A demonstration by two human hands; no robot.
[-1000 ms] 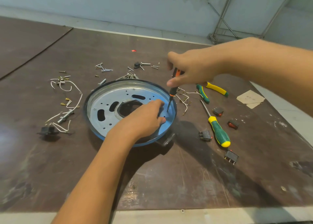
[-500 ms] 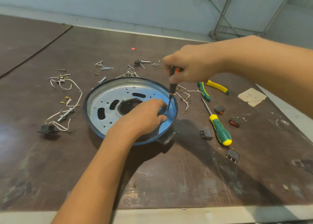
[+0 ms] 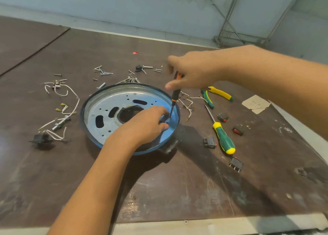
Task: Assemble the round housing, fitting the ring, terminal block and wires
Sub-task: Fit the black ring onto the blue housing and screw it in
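A: Start at the left. What's lying there on the table?

B: Loose white wires with brass terminals, a black block-like part and a scatter of screws. None of it is fitted, so I'd judge the wiring and the terminal block are yet to be done.

A: And the round housing?

B: Middle of the table, open side up, the perforated metal plate seated inside the blue rim. Whether that plate is the ring, I can't say.

A: The hands?

B: The left hand rests inside the housing at its right edge, fingers curled and pinching something small and dark beside the tip; I can't tell what it is. The right hand has its grip closed round a black-and-orange screwdriver, held nearly upright, tip down at that same spot.

A: So, a fastening step?

B: Likely, and early on. Further right, pliers, a green-and-yellow screwdriver and several rocker switches lie unused.
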